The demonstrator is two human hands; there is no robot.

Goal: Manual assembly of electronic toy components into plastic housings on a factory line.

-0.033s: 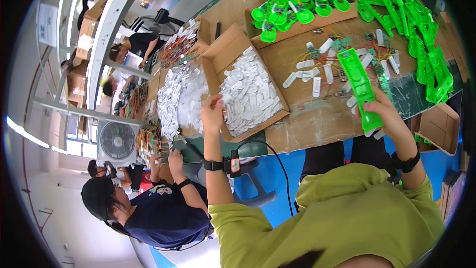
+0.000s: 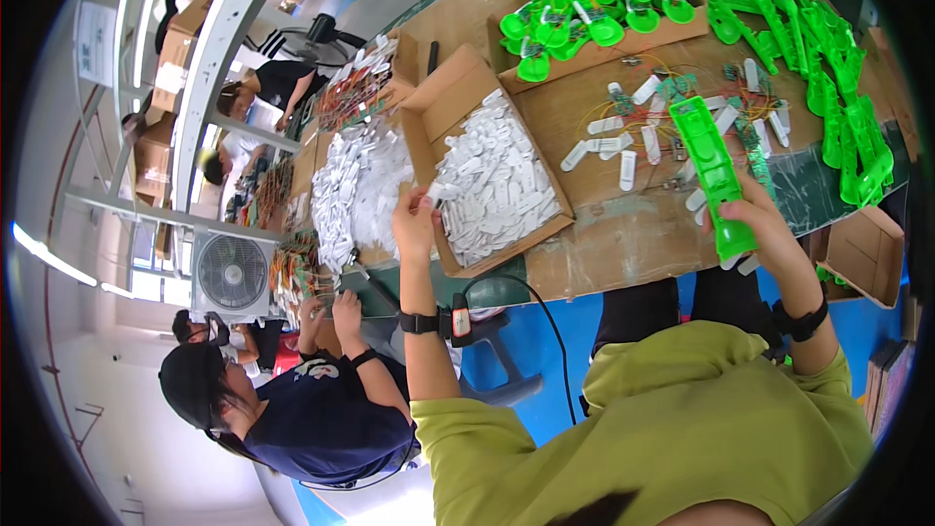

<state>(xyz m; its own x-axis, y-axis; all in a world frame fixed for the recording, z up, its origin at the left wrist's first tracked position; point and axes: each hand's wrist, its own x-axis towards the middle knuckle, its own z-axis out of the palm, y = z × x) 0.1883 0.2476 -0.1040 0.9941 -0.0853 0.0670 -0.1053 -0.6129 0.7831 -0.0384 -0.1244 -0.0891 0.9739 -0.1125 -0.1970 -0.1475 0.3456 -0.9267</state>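
Observation:
My right hand [image 2: 765, 224] grips the lower end of a long bright green plastic shell [image 2: 709, 156], tilted with its hollow, ribbed side up. Over the left wall of a cardboard box [image 2: 545, 234], my left hand [image 2: 413, 222] is closed in a pinch. A small white plastic piece [image 2: 435, 193] shows at its fingertips. Many similar white plastic pieces [image 2: 497, 185] fill the box. Beyond the green shell lie green circuit boards [image 2: 758, 151] with thin wires and white parts.
Green shells [image 2: 847, 136] are heaped at the right edge, and a box of green assemblies [image 2: 594, 15] stands at the back. Left of my box lies a heap of white parts [image 2: 341, 185]. A co-worker in dark blue [image 2: 331, 419] sits at my left; a black cable [image 2: 550, 317] hangs near my left wrist.
The whole view has shifted slightly. A small white piece now shows more plainly at my left fingertips; my right hand keeps its grip on the green shell.

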